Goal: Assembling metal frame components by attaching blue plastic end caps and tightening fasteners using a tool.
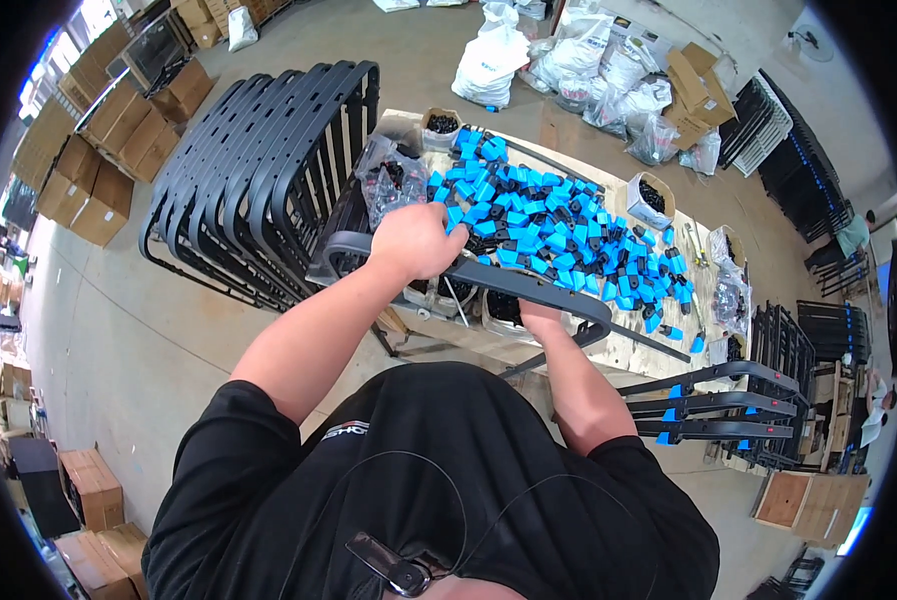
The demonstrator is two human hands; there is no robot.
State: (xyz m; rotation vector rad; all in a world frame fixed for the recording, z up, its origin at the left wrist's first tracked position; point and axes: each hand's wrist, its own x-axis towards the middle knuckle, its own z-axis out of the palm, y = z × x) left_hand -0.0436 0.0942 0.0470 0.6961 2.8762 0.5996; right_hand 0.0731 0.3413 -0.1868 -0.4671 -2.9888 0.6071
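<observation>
A black metal frame (524, 284) with rounded corners lies across the near edge of the workbench, in front of me. My left hand (416, 241) is closed on the upper bar of this frame, left of its middle. My right hand (541, 317) reaches past the frame's right part, beside a container of small black parts (504, 308). The bar hides the right hand's fingers, so what they touch cannot be made out. Just beyond the frame spreads a large pile of blue-and-black plastic pieces (559, 225).
Several black frames (259, 170) stand in a row at the left; more frames (739, 400) with blue pieces stand at the right. A plastic bag (389, 180) and tubs of black parts (651, 200) sit on the bench (624, 350). White sacks (491, 60) and cartons lie on the floor beyond.
</observation>
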